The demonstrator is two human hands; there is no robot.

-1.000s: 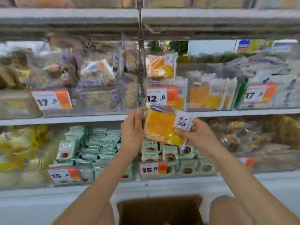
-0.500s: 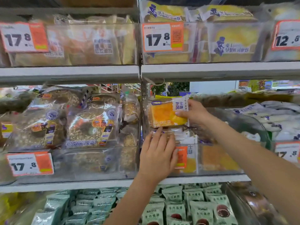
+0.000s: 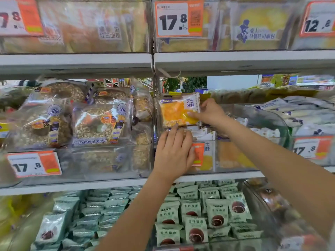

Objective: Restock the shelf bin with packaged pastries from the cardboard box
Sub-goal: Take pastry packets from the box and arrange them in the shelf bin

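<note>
Right hand (image 3: pixel 210 113) pinches orange pastry pack (image 3: pixel 178 111) at frame centre; left hand (image 3: pixel 174 153), fingers straight, covers price tag (image 3: pixel 198 153) on clear bin (image 3: pixel 235 156), perhaps pressing it.

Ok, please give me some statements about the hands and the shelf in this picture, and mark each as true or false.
1. The right hand holds the orange pastry packet. True.
2. The left hand holds a second packet. False: it lies with straight fingers against the front of the clear shelf bin.
3. The packet is above the bin. True.
4. The price tag on the upper shelf reads 15.8. False: it reads 17.8.
5. The green packets are on the shelf below. True.
</note>
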